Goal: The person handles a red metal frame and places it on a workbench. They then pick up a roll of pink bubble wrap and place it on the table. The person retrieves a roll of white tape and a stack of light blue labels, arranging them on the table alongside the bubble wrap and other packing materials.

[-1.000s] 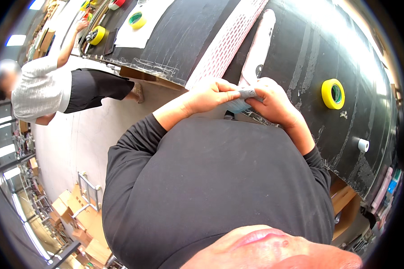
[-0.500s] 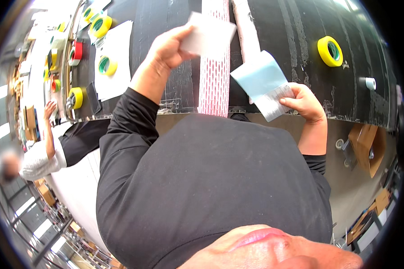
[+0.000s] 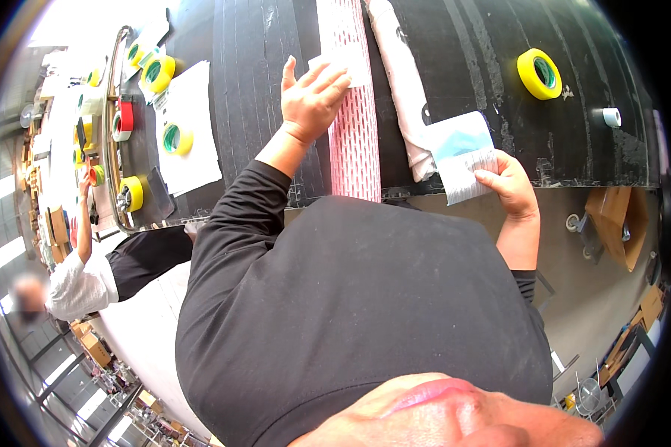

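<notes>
A long strip with a pink-and-white dashed pattern [image 3: 354,149] runs away from my body across the black table. On its far part lies a pale square sheet [image 3: 358,65]. My left hand [image 3: 314,100] rests over that sheet, fingers stretched out and thumb apart, gripping nothing. To the right, my right hand [image 3: 511,182] pinches a light-blue and white sheet [image 3: 461,153] by its lower right side, near the table's front edge. Whether it is one sheet or several, I cannot tell. A long white wrapped roll [image 3: 401,89] lies between the strip and the held sheet.
Yellow tape rolls [image 3: 538,74] lie at right and left, beside white papers [image 3: 190,141] and a red tape roll [image 3: 123,119] on the left. A small white roll [image 3: 611,117] sits far right. Another person [image 3: 82,283] stands left; a cardboard box [image 3: 615,223] is below the table's right side.
My left hand has moved down and right, laid the pale sheet on the strip and opened over it. My right hand still holds its sheet, now turned and slightly farther right.
</notes>
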The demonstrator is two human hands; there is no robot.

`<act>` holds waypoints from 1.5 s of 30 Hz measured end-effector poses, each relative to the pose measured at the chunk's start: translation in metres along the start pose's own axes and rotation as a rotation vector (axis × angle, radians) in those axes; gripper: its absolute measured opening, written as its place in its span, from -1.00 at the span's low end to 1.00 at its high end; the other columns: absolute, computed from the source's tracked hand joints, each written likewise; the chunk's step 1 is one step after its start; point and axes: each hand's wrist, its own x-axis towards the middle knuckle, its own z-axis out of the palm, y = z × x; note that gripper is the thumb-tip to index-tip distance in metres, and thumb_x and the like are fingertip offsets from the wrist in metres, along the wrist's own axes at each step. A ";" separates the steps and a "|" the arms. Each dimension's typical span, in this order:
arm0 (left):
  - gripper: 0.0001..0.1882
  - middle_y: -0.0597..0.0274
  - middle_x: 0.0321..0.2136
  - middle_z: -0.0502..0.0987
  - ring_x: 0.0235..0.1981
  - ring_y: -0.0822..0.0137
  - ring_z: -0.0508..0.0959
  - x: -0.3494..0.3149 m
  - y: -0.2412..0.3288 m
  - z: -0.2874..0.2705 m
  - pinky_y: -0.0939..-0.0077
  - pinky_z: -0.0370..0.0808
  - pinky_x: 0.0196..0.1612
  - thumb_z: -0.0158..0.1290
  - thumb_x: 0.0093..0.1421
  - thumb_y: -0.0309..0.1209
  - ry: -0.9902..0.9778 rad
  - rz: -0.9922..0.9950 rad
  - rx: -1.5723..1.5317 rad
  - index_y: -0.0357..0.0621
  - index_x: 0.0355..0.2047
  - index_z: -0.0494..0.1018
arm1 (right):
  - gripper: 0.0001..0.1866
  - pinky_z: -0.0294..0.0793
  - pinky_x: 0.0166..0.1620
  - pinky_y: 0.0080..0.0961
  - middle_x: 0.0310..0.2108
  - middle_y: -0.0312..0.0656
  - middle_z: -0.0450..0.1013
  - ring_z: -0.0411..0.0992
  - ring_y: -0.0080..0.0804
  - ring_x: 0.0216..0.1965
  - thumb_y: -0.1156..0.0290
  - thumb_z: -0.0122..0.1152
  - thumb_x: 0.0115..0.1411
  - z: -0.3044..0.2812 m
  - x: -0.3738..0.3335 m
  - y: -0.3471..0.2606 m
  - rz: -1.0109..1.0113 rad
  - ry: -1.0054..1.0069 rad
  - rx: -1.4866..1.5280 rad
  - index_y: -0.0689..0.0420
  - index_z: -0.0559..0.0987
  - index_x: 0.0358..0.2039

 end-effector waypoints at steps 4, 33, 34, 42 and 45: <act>-0.83 0.57 -0.13 0.60 -0.01 0.43 0.54 -0.005 0.006 0.001 -0.07 -0.09 0.34 0.18 0.07 -0.28 -0.015 0.055 -0.010 0.21 -0.29 0.60 | -0.63 0.46 -0.08 -0.56 -0.22 -0.24 0.56 0.49 -0.56 -0.20 0.50 0.32 0.09 0.003 0.005 -0.001 0.006 0.009 -0.005 0.29 0.54 -0.07; -0.34 -0.04 0.29 0.20 0.34 -0.01 0.13 -0.023 0.053 -0.025 0.07 -0.12 0.38 -0.08 0.23 0.13 -0.479 -0.083 -0.079 -0.10 0.13 0.41 | -0.59 0.46 -0.06 -0.53 -0.21 -0.25 0.56 0.50 -0.53 -0.19 0.43 0.37 0.07 0.012 0.014 0.012 0.011 -0.033 0.040 0.26 0.54 -0.06; -0.38 -0.06 0.29 0.19 0.33 -0.06 0.12 -0.017 0.054 -0.018 0.07 -0.09 0.37 -0.08 0.24 0.07 -0.499 -0.121 -0.109 -0.11 0.14 0.40 | -0.58 0.46 -0.06 -0.53 -0.20 -0.25 0.56 0.49 -0.53 -0.19 0.43 0.37 0.07 0.011 0.013 0.013 0.007 -0.025 0.048 0.26 0.54 -0.06; -0.48 -0.23 0.33 0.01 0.33 -0.36 -0.06 0.016 0.029 0.040 -0.02 -0.06 0.36 0.07 0.16 -0.09 -0.413 -0.384 -0.163 0.09 0.13 0.42 | -0.67 0.41 0.03 -0.52 -0.16 -0.24 0.54 0.47 -0.54 -0.13 0.48 0.29 0.14 0.010 0.036 0.019 -0.183 0.091 0.188 0.24 0.55 -0.07; -0.38 -0.39 0.33 -0.09 0.33 -0.46 -0.16 -0.007 0.058 0.006 -0.08 -0.16 0.37 0.16 0.09 -0.12 -0.495 -0.387 -0.260 0.05 0.18 0.37 | -0.73 0.38 0.07 -0.48 -0.13 -0.22 0.54 0.47 -0.50 -0.11 0.48 0.23 0.20 0.002 0.045 0.032 -0.236 0.164 0.243 0.23 0.55 -0.07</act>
